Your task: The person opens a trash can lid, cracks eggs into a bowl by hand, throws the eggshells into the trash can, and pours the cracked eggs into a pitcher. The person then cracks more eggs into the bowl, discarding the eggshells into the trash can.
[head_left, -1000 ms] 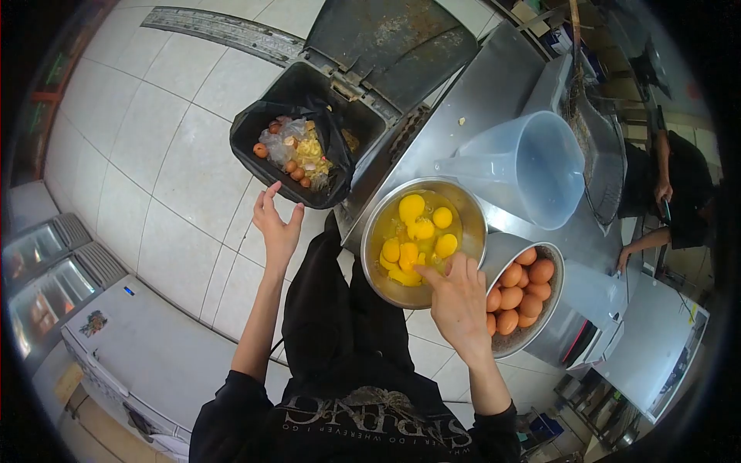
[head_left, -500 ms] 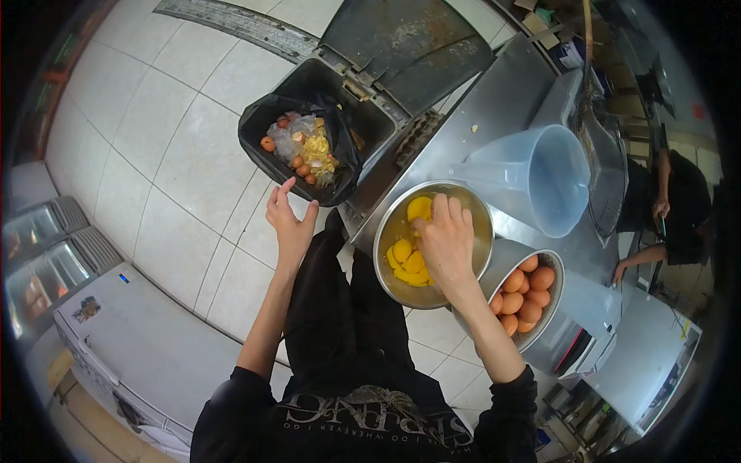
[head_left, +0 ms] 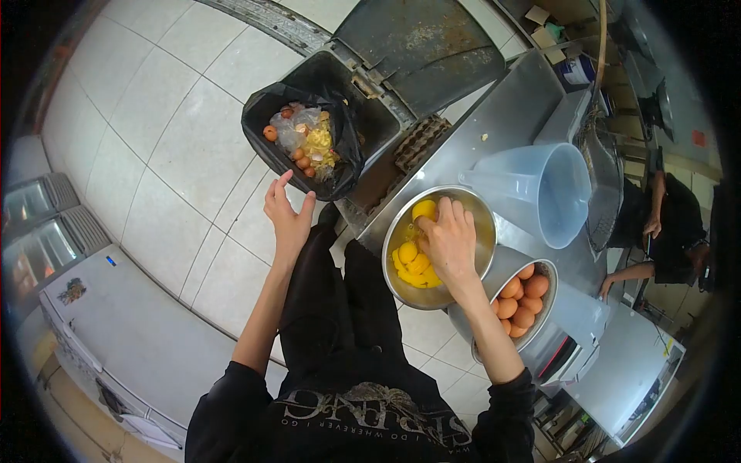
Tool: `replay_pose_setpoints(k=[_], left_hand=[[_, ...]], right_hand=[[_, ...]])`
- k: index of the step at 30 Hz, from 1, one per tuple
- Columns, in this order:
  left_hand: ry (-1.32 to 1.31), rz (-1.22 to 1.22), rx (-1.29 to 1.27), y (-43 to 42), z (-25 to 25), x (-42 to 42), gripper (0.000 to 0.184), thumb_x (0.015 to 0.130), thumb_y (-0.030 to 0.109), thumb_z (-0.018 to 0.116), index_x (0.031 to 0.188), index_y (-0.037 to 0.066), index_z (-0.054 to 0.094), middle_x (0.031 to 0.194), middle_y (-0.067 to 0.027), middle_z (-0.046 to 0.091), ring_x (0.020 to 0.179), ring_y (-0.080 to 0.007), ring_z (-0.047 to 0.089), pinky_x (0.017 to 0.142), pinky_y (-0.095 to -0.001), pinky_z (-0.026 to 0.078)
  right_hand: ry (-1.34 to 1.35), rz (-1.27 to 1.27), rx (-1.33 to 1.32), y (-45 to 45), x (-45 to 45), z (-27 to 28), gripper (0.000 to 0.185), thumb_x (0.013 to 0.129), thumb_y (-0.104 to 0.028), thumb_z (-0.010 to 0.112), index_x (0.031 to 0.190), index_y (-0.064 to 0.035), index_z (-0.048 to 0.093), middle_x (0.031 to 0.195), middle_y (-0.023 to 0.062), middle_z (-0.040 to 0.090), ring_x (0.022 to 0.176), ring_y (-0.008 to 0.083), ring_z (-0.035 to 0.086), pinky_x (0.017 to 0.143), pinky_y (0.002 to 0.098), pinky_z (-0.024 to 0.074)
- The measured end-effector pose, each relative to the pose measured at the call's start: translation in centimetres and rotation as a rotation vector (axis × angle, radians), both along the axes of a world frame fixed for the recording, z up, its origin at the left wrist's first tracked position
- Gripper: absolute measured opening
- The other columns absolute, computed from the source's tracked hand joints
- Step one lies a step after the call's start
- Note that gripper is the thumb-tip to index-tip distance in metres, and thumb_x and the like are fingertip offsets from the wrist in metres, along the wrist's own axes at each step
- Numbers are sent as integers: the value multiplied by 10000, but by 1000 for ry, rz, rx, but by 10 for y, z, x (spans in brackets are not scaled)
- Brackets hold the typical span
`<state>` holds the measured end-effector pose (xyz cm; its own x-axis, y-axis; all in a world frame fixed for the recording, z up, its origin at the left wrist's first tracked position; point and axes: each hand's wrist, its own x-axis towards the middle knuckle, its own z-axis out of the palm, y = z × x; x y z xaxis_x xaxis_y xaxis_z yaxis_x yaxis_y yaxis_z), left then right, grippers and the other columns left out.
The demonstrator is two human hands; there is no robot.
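My right hand (head_left: 448,241) reaches into a metal mixing bowl (head_left: 395,287); its fingers curl down beside the egg yolks (head_left: 415,266). The fingertips are partly hidden, so what they hold, if anything, does not show. Several yolks lie in the bowl, one of them right beside my thumb and forefinger. My left hand (head_left: 289,222) is open, fingers spread and holding nothing, just in front of the bin lined with a black bag (head_left: 258,116). Eggshells (head_left: 301,160) and yellow scraps lie inside it. Whole brown eggs (head_left: 525,305) fill a container near my right forearm.
A translucent plastic jug (head_left: 509,174) stands on the steel counter (head_left: 494,108) beyond the bowl. Egg trays (head_left: 421,143) sit between bin and counter. The bin's lid (head_left: 424,54) is swung back. A white freezer (head_left: 123,332) is at left. Another person (head_left: 679,224) works at far right.
The whole view has shifted slightly. My right hand stays in the bowl with its fingers still curled, and my left hand remains open near the bin.
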<state>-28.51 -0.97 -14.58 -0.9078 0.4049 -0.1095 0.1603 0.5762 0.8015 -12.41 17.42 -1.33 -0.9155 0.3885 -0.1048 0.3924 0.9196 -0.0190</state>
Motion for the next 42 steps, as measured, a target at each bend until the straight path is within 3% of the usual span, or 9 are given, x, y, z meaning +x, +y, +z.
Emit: replay_pose_setpoints(k=[25, 27, 28, 31, 33, 34, 36, 37, 42], left_hand=[[-13, -18, 11, -4, -2, 3, 536, 817, 195, 646, 1295, 83, 431, 1308, -107, 467, 1251, -277, 358, 1051, -409, 225], [-75, -29, 96, -5, -5, 3, 557, 808, 207, 667, 1308, 127, 435, 1332, -212, 350, 1278, -369, 266, 1043, -470, 234], [-75, -28, 96, -5, -6, 3, 557, 808, 207, 667, 1308, 127, 435, 1332, -212, 350, 1278, -369, 266, 1043, -470, 234], [-42, -22, 88, -5, -4, 6, 536, 810, 198, 662, 1296, 117, 450, 1284, -204, 413, 1254, -350, 316, 1039, -450, 246], [-28, -61, 173, -5, -2, 8, 446, 836, 152, 638, 1253, 90, 492, 1154, -155, 522, 1124, -273, 476, 948, -388, 374], [-28, -62, 173, -2, 10, 11, 446, 836, 152, 638, 1253, 90, 492, 1154, -155, 522, 1124, -273, 476, 948, -388, 374], [-533, -126, 376, 2, 38, 23, 350, 868, 107, 605, 1206, 60, 529, 1037, -96, 575, 930, -172, 571, 785, -290, 462], [-526, -154, 403, 4, 46, 30, 284, 891, 87, 579, 1170, 40, 552, 966, -47, 593, 819, -91, 570, 687, -222, 465], [-722, -319, 431, 9, 86, 47, 255, 939, 124, 520, 1169, 17, 544, 879, -7, 593, 807, -57, 537, 738, -212, 448]], right_hand=[[-70, 79, -271, -4, -4, 7, 271, 575, -142, 751, 842, -144, 708, 878, 72, 500, 897, 235, 498, 731, 362, 379], [-68, 81, -281, -5, -4, 6, 266, 580, -151, 754, 842, -149, 708, 878, 70, 501, 900, 235, 498, 733, 363, 379], [-65, 83, -292, -4, -4, 5, 262, 585, -159, 757, 842, -153, 708, 878, 69, 501, 903, 235, 498, 734, 364, 379], [-53, 102, -296, -3, -4, 4, 242, 595, -178, 763, 828, -150, 702, 860, 64, 501, 892, 236, 500, 738, 370, 381], [-41, 93, -327, -3, -5, 6, 232, 602, -178, 760, 823, -147, 698, 854, 61, 503, 887, 235, 502, 741, 370, 382], [-29, 82, -358, -3, -5, 6, 222, 609, -179, 757, 819, -144, 694, 848, 58, 504, 882, 233, 505, 744, 371, 383], [-34, 75, -387, -2, -5, 7, 220, 609, -180, 761, 814, -145, 690, 840, 57, 498, 872, 234, 503, 751, 372, 390], [-38, 68, -416, -2, -5, 7, 218, 610, -180, 766, 810, -147, 686, 831, 55, 491, 863, 236, 502, 757, 372, 397], [34, 16, -536, -1, -4, 4, 222, 628, -168, 775, 823, -118, 684, 795, 75, 508, 836, 251, 515, 749, 379, 416]])
